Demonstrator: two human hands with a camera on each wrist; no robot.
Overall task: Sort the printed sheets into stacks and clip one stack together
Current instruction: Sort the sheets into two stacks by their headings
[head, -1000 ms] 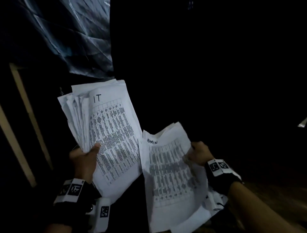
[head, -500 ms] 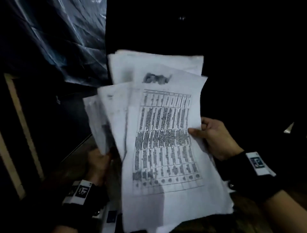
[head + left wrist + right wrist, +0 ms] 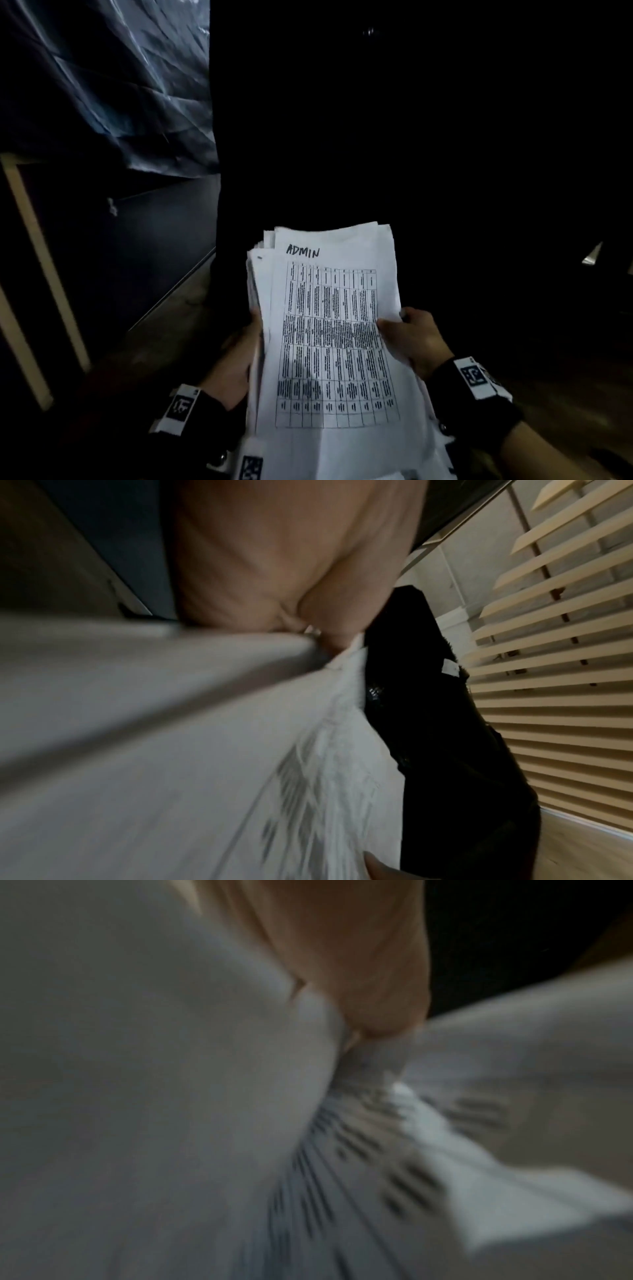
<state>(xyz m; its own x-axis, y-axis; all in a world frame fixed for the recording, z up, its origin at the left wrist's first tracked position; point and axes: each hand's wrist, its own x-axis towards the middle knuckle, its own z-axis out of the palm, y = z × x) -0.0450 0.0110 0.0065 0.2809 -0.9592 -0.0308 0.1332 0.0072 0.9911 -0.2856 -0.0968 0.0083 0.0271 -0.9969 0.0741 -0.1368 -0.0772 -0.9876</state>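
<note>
A thick stack of white printed sheets (image 3: pixel 329 342) is held in front of me in the head view. Its top sheet shows a printed table and the handwritten word ADMIN. My left hand (image 3: pixel 239 356) grips the stack's left edge, fingers hidden under the paper. My right hand (image 3: pixel 407 332) pinches the right edge, thumb on top of the table. The left wrist view shows blurred sheets (image 3: pixel 205 750) against my palm (image 3: pixel 274 561). In the right wrist view, blurred paper (image 3: pixel 171 1096) fills the frame under my thumb (image 3: pixel 359 974). No clip is in view.
The scene is very dark. A crumpled dark plastic sheet (image 3: pixel 109 85) hangs at upper left, above a dark panel with pale wooden strips (image 3: pixel 37 253). A wooden floor (image 3: pixel 164 335) shows below it. Slatted blinds (image 3: pixel 548 669) appear in the left wrist view.
One second ago my hands held two separate piles, IT on the left and ADMIN on the right. They came together into one stack, now lower and nearer me, with ADMIN on top.
</note>
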